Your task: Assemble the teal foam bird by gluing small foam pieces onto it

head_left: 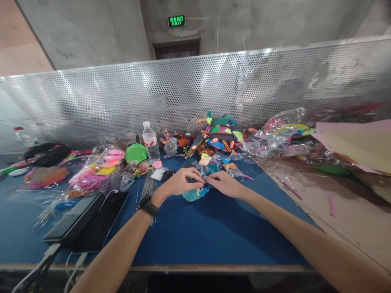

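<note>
A light-blue modelling-clay figure (194,196), with yellow marks and a dark-and-white eye-like spot, lies at the middle of the blue table mat. My left hand (181,182), a black watch on its wrist, curls over the figure's upper edge with thumb and fingertips brought together. From the other side my right hand (226,184) pinches at the same spot, its fingers closed against the clay. The fingertips of both hands nearly meet there, and a small dark-blue bit shows between them. My hands hide part of the figure.
Two phone-like devices (102,221) with cables lie at the left, beside thin wires (149,185). Behind stand a water bottle (150,142), bagged coloured clay (105,167) and piled clay figures (218,136). Paper sheets (357,142) lie right; a perforated metal screen (189,89) closes the back.
</note>
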`<state>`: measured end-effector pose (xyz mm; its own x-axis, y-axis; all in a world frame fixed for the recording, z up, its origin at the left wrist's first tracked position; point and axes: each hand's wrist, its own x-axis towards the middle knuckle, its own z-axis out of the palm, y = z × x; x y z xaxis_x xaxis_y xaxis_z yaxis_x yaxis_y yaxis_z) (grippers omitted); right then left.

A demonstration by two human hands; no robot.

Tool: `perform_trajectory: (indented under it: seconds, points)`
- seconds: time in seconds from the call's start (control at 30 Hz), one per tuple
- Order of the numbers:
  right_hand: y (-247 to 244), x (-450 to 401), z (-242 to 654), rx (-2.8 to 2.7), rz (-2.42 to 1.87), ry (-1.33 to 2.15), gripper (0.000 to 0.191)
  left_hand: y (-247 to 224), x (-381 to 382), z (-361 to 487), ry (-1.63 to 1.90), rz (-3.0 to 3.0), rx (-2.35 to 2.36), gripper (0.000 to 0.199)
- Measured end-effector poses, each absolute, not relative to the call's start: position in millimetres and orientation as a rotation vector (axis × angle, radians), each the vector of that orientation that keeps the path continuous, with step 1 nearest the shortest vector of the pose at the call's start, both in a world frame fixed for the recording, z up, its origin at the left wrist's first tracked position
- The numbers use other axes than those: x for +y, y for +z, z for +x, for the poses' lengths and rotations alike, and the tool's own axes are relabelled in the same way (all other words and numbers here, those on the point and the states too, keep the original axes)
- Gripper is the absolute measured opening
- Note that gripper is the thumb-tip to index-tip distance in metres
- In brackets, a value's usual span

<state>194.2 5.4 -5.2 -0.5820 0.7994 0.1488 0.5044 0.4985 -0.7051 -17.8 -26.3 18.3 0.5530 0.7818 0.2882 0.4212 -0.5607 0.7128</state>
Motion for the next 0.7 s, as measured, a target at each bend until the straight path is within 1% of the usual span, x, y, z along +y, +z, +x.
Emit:
perform_trajectory:
  seconds: [0.07,0.17,0.23,0.33,0.47,0.7]
  points:
    - [-4.1,4.3,194.1,-2.271,-1.063,0.866,0.05,17.7,-24.3,-18.5,0.859,2.217,1.017,0.018]
    - [-1.1,1.2,193.0,-2.25,-1.048,0.883,0.052,13.3,-16.9,-22.4,1.073,2.159,1.228,0.021]
    - [0.4,-0.7,192.2,-2.242,-1.032,0.898,0.052,9.4,-11.2,-26.2,1.146,2.027,1.345,0.028]
    - [1.2,-2.0,191.6,-2.212,-0.998,0.902,0.052,6.2,-6.7,-30.3,1.025,1.844,1.318,0.036]
    - [1.3,-1.3,192.2,-2.124,-0.992,0.925,0.053,8.8,-9.9,-28.4,0.897,1.748,1.137,0.034]
    - [-5.6,8.7,195.9,-1.858,-1.107,1.101,0.054,7.2,-9.5,-21.6,0.987,1.378,1.047,0.027]
